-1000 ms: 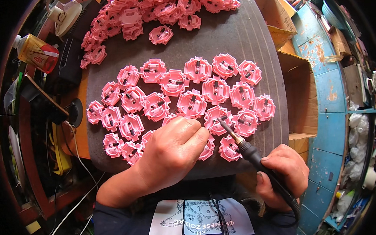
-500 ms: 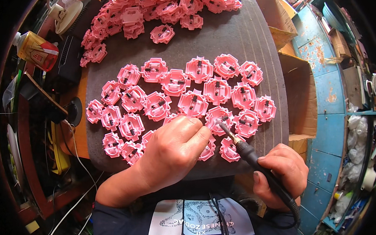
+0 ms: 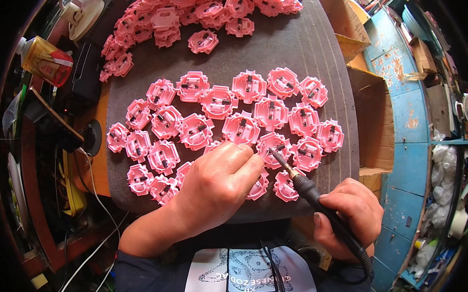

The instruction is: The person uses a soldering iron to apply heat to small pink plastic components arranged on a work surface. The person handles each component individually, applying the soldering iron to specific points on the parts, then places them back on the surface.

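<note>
My right hand (image 3: 353, 213) is closed around the black handle of a soldering iron (image 3: 314, 195). The iron slants up and to the left, and its tip is at a pink plastic part (image 3: 265, 142) with a small black component inside; whether it touches cannot be made out. Just left of that tip, my left hand (image 3: 219, 177) is closed in a pinch, knuckles up. Its fingertips are hidden behind the hand, so what they grip does not show. Around both hands, several similar pink parts (image 3: 240, 128) lie spread face up, and my left hand covers some of them.
A heap of pink parts (image 3: 164, 20) covers the far end of the dark board (image 3: 282, 43). Cardboard boxes (image 3: 370, 116) stand along its right side, beside a blue cabinet (image 3: 407, 171). At left are a bottle of yellowish liquid (image 3: 48, 62), a dark stand (image 3: 52, 120) and white cables (image 3: 101, 200).
The iron's tip has shifted very slightly to the left over the same pink part. My hands keep almost the same place and grip.
</note>
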